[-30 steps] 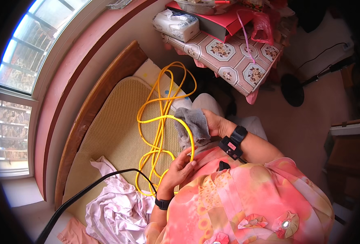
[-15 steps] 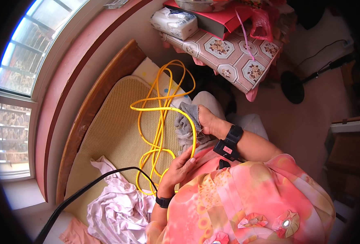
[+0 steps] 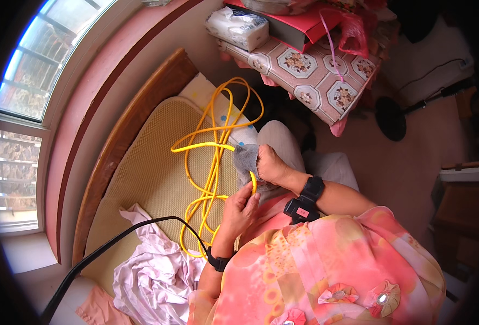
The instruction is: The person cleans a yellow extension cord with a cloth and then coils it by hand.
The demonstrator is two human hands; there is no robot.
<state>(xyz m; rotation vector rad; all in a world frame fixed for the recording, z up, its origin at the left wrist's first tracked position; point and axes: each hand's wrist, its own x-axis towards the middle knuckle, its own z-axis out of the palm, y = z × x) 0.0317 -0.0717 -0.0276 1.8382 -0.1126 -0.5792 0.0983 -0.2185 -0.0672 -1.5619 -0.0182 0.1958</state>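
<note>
My right hand (image 3: 273,165) is closed on a grey cloth (image 3: 245,158), which wraps over part of a yellow cable (image 3: 209,144). Just below the cloth, my left hand (image 3: 240,208) pinches the same cable between thumb and fingers. The rest of the cable lies in loose loops to the left, on a woven mat (image 3: 147,146). Inside the cloth, the cable is hidden from view.
A wooden board (image 3: 134,122) edges the mat near the window. Crumpled pale pink fabric (image 3: 152,271) lies at the lower left, with a black cord (image 3: 134,234) arching over it. Ahead stands a table with a patterned cover (image 3: 318,73), bearing a tissue pack (image 3: 238,28) and a red box (image 3: 304,24).
The grey cloth, bunched beside the cable before, now covers it, and my right hand has closed round it. My left hand has moved slightly, still on the cable.
</note>
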